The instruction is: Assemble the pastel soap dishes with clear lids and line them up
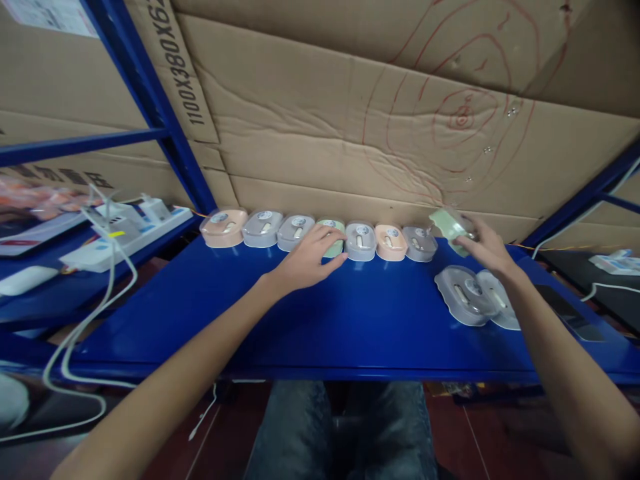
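Note:
A row of several small clear-lidded cases in peach, grey and green stands along the back of the blue shelf. My left hand rests on the green case in the middle of that row, fingers spread over its lid. My right hand holds another green case tilted above the right end of the row, beside the last grey case. Two more grey cases lie flat under my right wrist.
A cardboard wall with red scribbled rings closes the back of the shelf. On the left a white power strip with plugs and white cables sits on a lower shelf. Blue rack posts stand on both sides. My knees show under the shelf.

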The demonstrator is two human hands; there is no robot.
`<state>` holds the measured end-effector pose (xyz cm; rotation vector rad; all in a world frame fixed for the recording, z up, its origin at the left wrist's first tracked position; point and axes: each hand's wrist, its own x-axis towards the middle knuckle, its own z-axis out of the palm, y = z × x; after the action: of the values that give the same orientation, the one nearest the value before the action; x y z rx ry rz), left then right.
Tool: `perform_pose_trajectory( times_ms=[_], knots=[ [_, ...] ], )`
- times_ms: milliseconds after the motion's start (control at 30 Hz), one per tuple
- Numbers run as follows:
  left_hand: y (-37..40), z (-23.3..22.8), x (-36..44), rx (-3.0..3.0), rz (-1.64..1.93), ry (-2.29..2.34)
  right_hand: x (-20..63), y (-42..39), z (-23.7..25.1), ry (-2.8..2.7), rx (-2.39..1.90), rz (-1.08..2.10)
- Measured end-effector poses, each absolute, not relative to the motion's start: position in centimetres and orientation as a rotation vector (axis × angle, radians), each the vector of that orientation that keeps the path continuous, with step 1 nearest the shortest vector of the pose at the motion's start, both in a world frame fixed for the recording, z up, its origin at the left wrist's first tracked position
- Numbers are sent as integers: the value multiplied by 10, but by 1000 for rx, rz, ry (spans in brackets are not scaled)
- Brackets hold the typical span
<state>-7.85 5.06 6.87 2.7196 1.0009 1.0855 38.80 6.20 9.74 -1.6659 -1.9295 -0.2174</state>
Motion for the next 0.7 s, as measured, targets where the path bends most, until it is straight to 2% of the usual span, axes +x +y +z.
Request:
perform_pose_trajectory(
  times_ms=[167, 400, 700],
  knots=[
    [44, 68, -94, 2544, 1018, 1025, 304, 27, 97, -2242, -1314, 134],
    [44, 58, -104, 2442, 746, 860, 196, 8, 74, -2698, -924, 230],
    [49, 36, -101, 2354, 602, 833, 174, 21, 44, -2638, -716, 299]
  ],
)
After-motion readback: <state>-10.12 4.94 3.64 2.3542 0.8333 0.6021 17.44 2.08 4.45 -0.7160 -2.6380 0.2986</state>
